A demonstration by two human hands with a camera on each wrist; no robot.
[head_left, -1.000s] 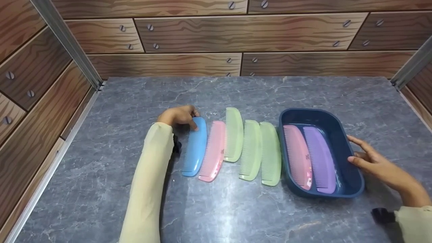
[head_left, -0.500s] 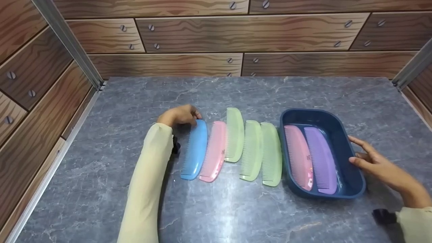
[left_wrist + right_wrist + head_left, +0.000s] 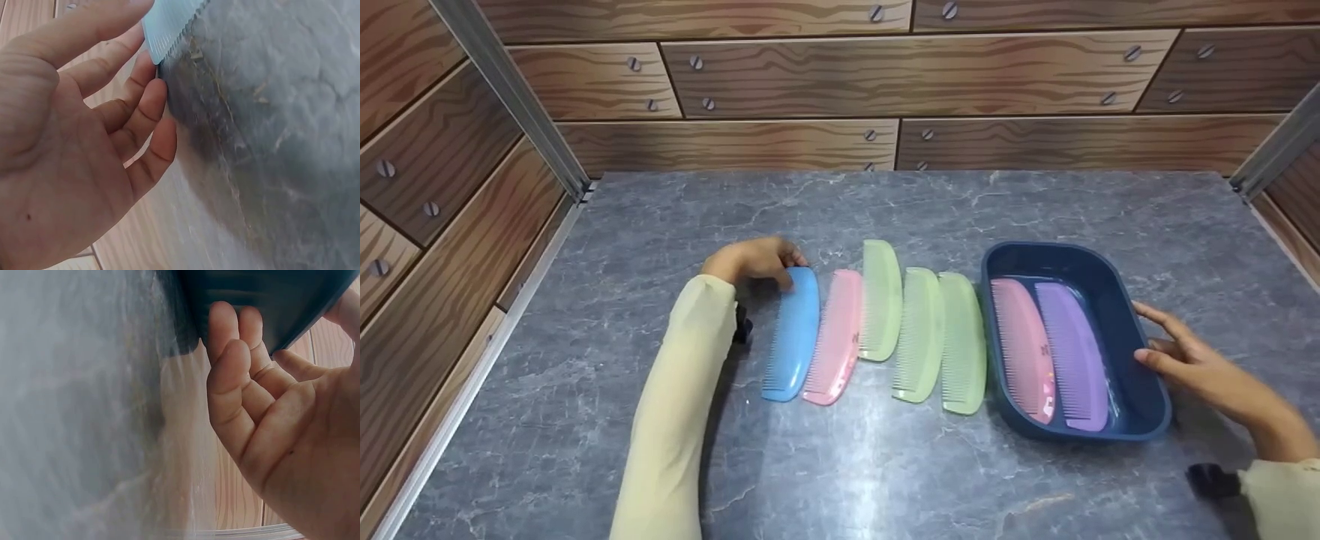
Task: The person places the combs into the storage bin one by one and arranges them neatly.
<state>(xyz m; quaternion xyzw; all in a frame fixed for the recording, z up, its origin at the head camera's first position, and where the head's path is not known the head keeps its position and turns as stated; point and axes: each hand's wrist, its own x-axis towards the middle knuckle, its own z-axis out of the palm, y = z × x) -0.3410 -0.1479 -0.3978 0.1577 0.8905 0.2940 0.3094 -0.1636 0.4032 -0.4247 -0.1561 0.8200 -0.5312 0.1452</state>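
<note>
At the left of a row of combs on the table, my left hand (image 3: pixel 761 261) pinches the far end of a blue comb (image 3: pixel 793 337). In the left wrist view, the comb's corner (image 3: pixel 166 25) shows between thumb and fingers, its teeth facing the tabletop side. Beside it lie a pink comb (image 3: pixel 834 337) and three light green combs, one (image 3: pixel 880 300) set farther back. My right hand (image 3: pixel 1200 367) grips the right rim of a dark blue tub (image 3: pixel 1117 300), its fingertips against the outer wall in the right wrist view. The tub holds another pink comb (image 3: pixel 1024 349) and a purple comb (image 3: pixel 1072 356).
The grey marbled table (image 3: pixel 840 202) carries everything. Wood-patterned panels (image 3: pixel 780 75) stand behind it and at the left, with a metal post (image 3: pixel 510 90) at the back left corner. The nearest green comb (image 3: pixel 964 341) lies right against the tub's left side.
The blue comb has slid slightly toward me, with my left hand at its far end. My left forearm has shifted a little left. The right hand and the tub stay put.
</note>
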